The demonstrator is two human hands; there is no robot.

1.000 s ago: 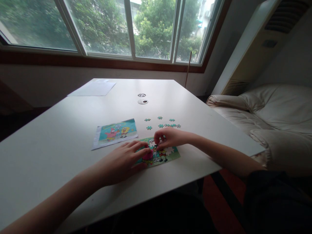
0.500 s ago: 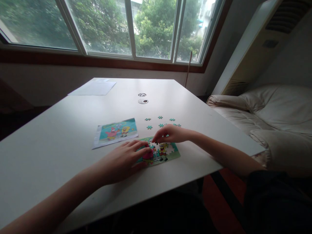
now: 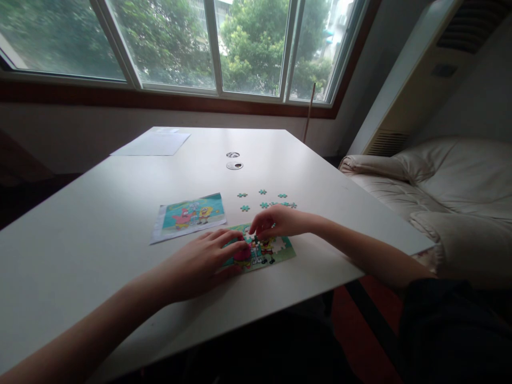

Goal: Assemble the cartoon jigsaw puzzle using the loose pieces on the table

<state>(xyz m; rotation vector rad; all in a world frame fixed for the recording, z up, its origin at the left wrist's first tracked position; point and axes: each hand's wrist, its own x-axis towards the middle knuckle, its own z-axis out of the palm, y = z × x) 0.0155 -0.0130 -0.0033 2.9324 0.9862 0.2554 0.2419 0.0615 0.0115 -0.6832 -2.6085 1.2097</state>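
Note:
A partly built cartoon jigsaw puzzle [image 3: 276, 254] lies near the front edge of the white table [image 3: 100, 224]. My left hand [image 3: 196, 264] rests flat on the puzzle's left part, fingers stretched out. My right hand [image 3: 276, 222] hovers over the puzzle's upper middle, thumb and fingers pinched on a small dark puzzle piece [image 3: 256, 239] pressed down onto the picture. Several loose teal puzzle pieces [image 3: 264, 200] lie scattered just beyond my right hand.
A printed reference picture [image 3: 190, 216] of the same cartoon lies left of the puzzle. A sheet of paper [image 3: 154, 144] sits at the table's far left, two round cable holes [image 3: 234, 161] mid-table. A cream sofa [image 3: 440, 186] stands right of the table, windows behind.
My right hand lifted slightly and then came back down onto the puzzle's upper middle with the piece. My left hand has stayed flat on the puzzle.

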